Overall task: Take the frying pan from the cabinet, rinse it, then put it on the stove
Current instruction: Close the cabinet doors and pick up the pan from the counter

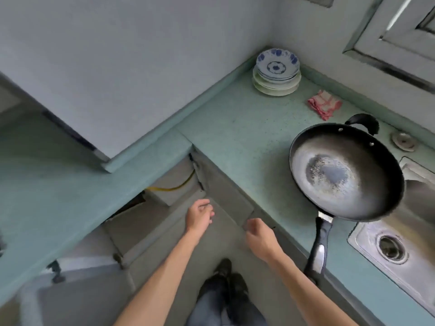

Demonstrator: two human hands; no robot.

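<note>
Beside the sink (361,234), the pan (341,172) sits on the table (235,118), its handle (320,245) overhanging the edge. The right hand (260,238), fingers curled perhaps on the door (235,198), could knock it off. The left hand (199,215) hangs loose, empty.

Pale grey-white walls (294,24) meet in a corner at the back. An L-shaped teal speckled countertop (235,118) w/ a low upstand runs along both. Metal window frame (376,55) at top rt, a bright streak on it (daylight, prob.). A stack of plates (276,76) sits in the corner, blue-patterned ones on top. A crumpled pink-and-white cloth (324,104) lies near it, not touching. Floor (219,241) is plain grey.
</note>
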